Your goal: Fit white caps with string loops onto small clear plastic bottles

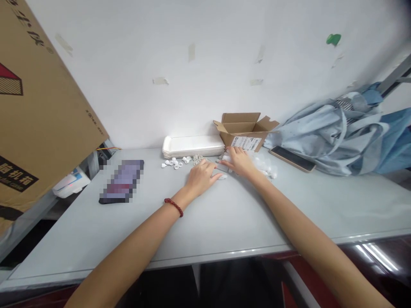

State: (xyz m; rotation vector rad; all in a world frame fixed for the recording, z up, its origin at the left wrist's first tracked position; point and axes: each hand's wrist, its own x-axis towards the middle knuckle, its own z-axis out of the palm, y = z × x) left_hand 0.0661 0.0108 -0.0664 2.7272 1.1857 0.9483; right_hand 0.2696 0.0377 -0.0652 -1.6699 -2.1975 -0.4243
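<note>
Both my arms reach across a pale grey table (205,222). My left hand (201,176), with a red bead bracelet on the wrist, lies palm down with its fingers stretched toward a small white piece (222,176). My right hand (238,160) rests just beyond it, fingers curled over small white parts and a clear plastic bag (266,166). What those fingers hold is hidden. Several small white plastic caps (175,162) lie scattered to the left of my hands.
A stack of white trays (192,146) and an open cardboard box (244,130) stand by the wall. A dark phone (293,158) and blue clothing (346,132) lie at the right. A blurred dark device (122,182) lies left, under a large leaning carton (38,107).
</note>
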